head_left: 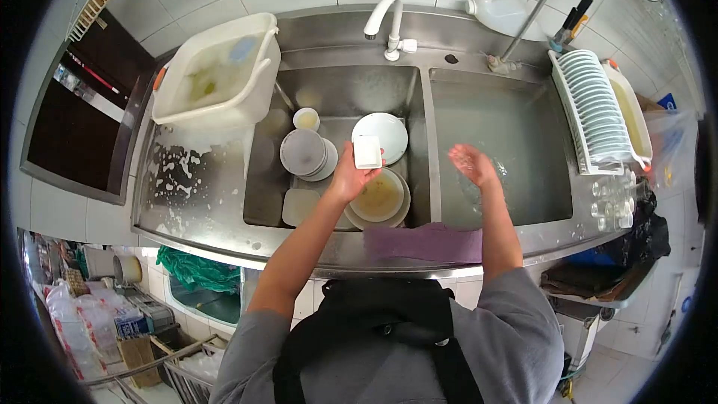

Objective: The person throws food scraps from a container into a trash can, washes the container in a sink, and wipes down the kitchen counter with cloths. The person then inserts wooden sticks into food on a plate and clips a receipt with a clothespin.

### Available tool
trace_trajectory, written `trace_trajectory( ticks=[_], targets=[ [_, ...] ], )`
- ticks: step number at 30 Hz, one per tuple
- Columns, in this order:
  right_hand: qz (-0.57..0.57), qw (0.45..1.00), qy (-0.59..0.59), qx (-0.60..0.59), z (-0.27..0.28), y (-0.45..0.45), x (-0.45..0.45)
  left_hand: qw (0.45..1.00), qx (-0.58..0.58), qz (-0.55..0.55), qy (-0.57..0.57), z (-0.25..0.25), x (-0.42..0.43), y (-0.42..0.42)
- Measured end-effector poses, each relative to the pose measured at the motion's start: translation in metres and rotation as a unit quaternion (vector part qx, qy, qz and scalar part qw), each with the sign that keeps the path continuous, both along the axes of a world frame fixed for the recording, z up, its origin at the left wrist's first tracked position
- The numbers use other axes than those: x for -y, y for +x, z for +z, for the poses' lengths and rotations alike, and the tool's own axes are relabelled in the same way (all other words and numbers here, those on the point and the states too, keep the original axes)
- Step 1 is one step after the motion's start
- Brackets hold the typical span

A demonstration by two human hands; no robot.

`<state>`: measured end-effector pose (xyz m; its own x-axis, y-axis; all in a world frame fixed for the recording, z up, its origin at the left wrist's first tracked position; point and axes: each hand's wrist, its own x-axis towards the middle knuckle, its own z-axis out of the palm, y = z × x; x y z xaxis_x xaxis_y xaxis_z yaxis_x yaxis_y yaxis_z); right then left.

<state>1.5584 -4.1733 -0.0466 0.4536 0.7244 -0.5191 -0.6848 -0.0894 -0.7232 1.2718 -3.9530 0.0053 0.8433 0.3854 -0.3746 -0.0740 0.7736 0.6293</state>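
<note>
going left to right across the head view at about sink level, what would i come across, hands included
White tub → small cup → left hand with a small white dish → right hand → dish rack

Roomiest spot is the right basin: a hand could dip in over the water, to the right of the right hand, whose forearm crosses the front rim. The left basin is way tighter. There's a stack of plates on its left side, a white plate and a wide bowl on the right — just a narrow lane between, with the left hand and its forearm across the front. Coming from behind, the faucet sticks up near the divider, and a metal pipe slants up behind the right basin. The tub blocks the back left, and the dish rack and glasses crowd the right counter.
</note>
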Motion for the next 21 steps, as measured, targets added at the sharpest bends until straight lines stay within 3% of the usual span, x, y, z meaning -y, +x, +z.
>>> trace_trajectory(
  ticks=[3,4,6,10,11,13,14,16,18,19,21],
  targets=[
    [0.190,0.976,0.058,0.084,0.094,-0.053,-0.054,1.000,-0.024,-0.009,0.010,-0.023,-0.011,0.026],
    [0.188,0.977,0.057,0.085,0.109,-0.061,-0.058,1.000,-0.022,-0.011,0.008,-0.032,-0.012,0.038],
    [0.184,0.956,0.033,0.224,0.124,-0.069,-0.065,0.997,-0.068,0.022,0.000,-0.051,-0.015,0.054],
    [-0.042,0.950,-0.151,0.270,0.052,0.008,-0.009,0.997,-0.063,0.037,-0.028,-0.069,-0.023,0.060],
    [-0.140,0.929,-0.251,0.235,0.015,0.034,0.013,0.997,-0.057,0.037,-0.028,-0.074,-0.024,0.059],
    [-0.350,0.854,-0.343,0.174,-0.076,0.080,0.057,0.998,-0.050,0.039,-0.029,-0.080,-0.026,0.059],
    [-0.366,0.854,-0.348,0.120,-0.085,0.076,0.065,0.997,-0.060,0.041,-0.014,-0.083,-0.027,0.059],
    [-0.238,0.929,-0.282,0.022,-0.089,0.064,0.057,0.997,-0.072,0.042,0.002,-0.081,-0.024,0.061],
    [-0.046,0.994,-0.094,-0.023,-0.064,0.045,0.025,0.990,-0.112,0.053,0.072,-0.074,-0.020,0.066],
    [-0.003,0.994,0.069,-0.090,-0.041,0.028,-0.002,0.990,-0.112,0.054,0.072,-0.073,-0.021,0.069],
    [0.087,0.994,0.063,-0.019,0.048,-0.020,-0.048,0.988,-0.105,0.052,0.105,-0.075,-0.019,0.075]
  ],
)
